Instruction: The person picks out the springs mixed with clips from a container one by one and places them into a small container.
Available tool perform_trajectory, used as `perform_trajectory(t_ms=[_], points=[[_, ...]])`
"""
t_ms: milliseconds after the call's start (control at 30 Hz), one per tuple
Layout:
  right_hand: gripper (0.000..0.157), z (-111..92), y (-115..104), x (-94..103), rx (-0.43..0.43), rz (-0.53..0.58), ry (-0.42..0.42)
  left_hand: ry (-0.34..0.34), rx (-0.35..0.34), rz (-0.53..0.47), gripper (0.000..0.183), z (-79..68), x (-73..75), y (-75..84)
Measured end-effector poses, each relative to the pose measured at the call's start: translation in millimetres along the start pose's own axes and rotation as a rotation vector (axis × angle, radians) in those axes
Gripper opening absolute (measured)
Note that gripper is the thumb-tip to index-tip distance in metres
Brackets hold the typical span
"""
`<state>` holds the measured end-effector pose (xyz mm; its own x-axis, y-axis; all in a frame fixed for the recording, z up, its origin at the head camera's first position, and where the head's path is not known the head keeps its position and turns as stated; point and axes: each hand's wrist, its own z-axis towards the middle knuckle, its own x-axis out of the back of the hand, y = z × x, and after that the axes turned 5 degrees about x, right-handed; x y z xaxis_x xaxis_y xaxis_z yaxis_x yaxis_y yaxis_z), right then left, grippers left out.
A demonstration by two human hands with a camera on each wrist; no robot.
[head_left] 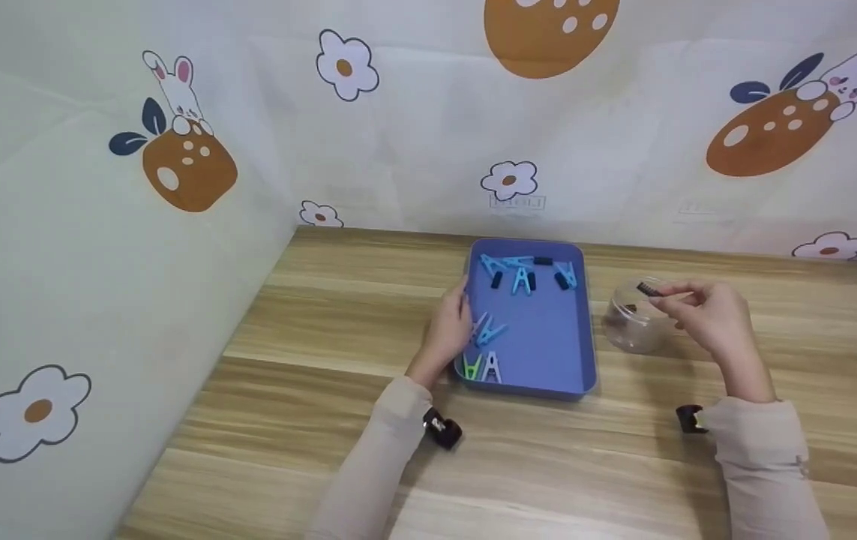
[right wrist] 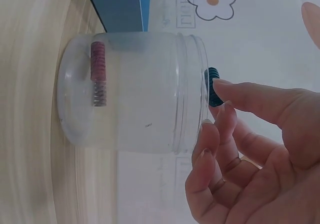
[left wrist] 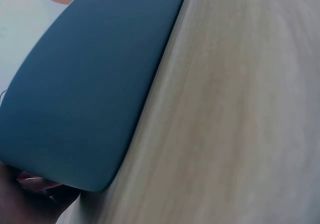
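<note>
My right hand (head_left: pixel 714 315) pinches a small dark coil spring (right wrist: pixel 214 87) between thumb and fingertips. The spring is right at the mouth of a clear plastic jar (right wrist: pixel 150 91) that stands upright on the table. Inside the jar, near its base, a reddish spring (right wrist: pixel 98 73) shows through the wall. At the left side of a blue tray (head_left: pixel 548 345), my left hand (head_left: pixel 449 330) grips the rim; in the left wrist view its fingers partly disappear behind the tray wall (left wrist: pixel 90 83). The tray holds several clothespins (head_left: pixel 522 281) in blue, green and pale lilac.
Short black pieces (head_left: pixel 543 261) lie among the blue clothespins at the tray's far end. The wood-grain table (head_left: pixel 308 315) meets a printed cloth backdrop (head_left: pixel 413 135) behind and at the left. The jar stands just right of the tray.
</note>
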<state>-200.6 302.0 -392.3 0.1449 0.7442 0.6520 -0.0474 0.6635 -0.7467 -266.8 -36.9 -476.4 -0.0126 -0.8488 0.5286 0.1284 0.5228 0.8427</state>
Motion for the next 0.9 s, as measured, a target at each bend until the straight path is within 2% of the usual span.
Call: perform_trajectory(t_ms=[267,733,900], points=[[0.040,1.4,8.2,1.5,-0.032,-0.029,-0.025,0.041,-0.086,0.020,0.044,1.5,-0.9,-3.2],[0.045,3.8,16.2,0.3,-0.058,-0.044,-0.042,0.013,-0.019,0.006,0.046,0.1,-0.3,0.0],[0.046,3.2,16.8,-0.6,-0.064,-0.044,-0.041,0.023,-0.043,0.009,0.045,0.3,-0.4,-1.3]])
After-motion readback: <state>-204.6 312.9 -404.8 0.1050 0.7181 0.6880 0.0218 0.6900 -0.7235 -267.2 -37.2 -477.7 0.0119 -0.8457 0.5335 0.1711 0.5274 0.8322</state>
